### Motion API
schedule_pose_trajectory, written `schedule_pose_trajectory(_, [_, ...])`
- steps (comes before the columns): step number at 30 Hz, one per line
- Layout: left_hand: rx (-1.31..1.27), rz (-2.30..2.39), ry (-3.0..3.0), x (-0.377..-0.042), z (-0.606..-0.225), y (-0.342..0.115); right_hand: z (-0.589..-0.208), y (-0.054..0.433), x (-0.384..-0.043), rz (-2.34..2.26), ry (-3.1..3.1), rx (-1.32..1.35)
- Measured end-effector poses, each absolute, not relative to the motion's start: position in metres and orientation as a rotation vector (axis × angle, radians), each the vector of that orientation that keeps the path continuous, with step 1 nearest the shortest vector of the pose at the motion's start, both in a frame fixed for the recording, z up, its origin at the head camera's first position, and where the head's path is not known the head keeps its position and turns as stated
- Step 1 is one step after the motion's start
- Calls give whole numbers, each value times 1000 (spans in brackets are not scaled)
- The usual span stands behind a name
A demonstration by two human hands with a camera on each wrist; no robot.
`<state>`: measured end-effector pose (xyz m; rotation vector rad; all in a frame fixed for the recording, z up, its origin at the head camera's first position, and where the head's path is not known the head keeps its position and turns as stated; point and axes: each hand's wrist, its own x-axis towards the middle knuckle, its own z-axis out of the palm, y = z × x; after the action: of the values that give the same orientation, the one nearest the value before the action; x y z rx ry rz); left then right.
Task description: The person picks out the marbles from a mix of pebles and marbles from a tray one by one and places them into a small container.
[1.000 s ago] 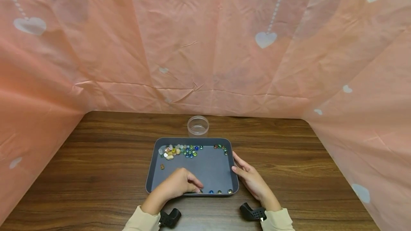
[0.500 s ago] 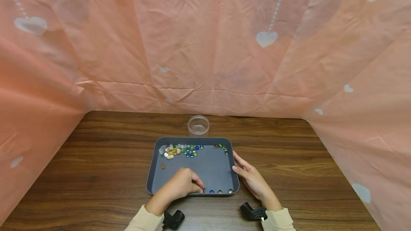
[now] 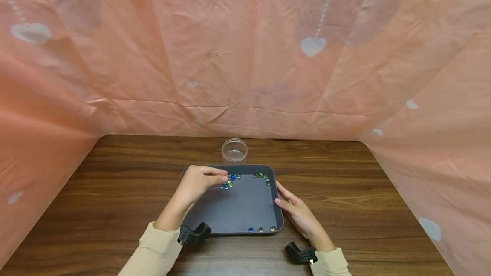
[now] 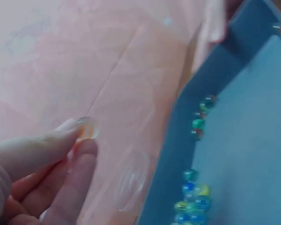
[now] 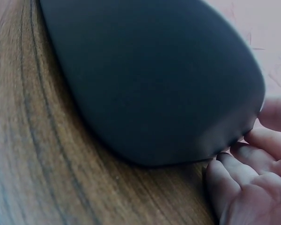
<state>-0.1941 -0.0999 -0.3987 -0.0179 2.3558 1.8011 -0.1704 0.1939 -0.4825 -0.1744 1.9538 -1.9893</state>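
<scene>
My left hand (image 3: 193, 184) is raised over the back left part of the grey tray (image 3: 241, 210). Between thumb and fingertips it pinches a clear marble (image 4: 89, 127) with an orange swirl, best seen in the left wrist view. That hand and forearm hide the tray's left side. Under and beyond its fingertips lie blue, green and yellow marbles (image 3: 226, 186). My right hand (image 3: 301, 220) holds the tray's right wall, thumb at the rim and fingers against the outside; the right wrist view shows bent fingertips touching the tray's outer side (image 5: 154, 93).
Several red and green marbles (image 3: 260, 175) sit in the tray's back right corner. Three more marbles (image 3: 260, 229) lie along its front wall. A clear round container (image 3: 235, 152) stands behind the tray on the wooden table (image 3: 326, 169). Pink curtain (image 3: 245, 54) surrounds the table.
From the tray's front wall, my left hand has risen and moved back and to the left, carrying the marble. My right hand stays at the tray's right wall.
</scene>
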Motion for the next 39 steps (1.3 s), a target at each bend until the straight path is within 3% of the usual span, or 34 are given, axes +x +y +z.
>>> schedule_pose_trajectory(17, [-305, 2258, 1876, -274, -407, -102, -488, 185, -170, -2007, 1898, -259])
schedule_pose_trajectory(21, [-225, 2088, 2200, -284, -410, -97, -489, 184, -171, -2003, 1897, -256])
schedule_pose_trajectory(26, [-6, 1459, 2842, -286, -408, -88, -488, 184, -171, -1986, 1903, -253])
schedule_pose_trajectory(31, [153, 1098, 3042, -284, -405, -80, -487, 185, -172, -1983, 1909, -251])
schedule_pose_trajectory(39, [155, 1207, 3015, -281, -400, -80, -486, 186, -173, -1982, 1908, -249])
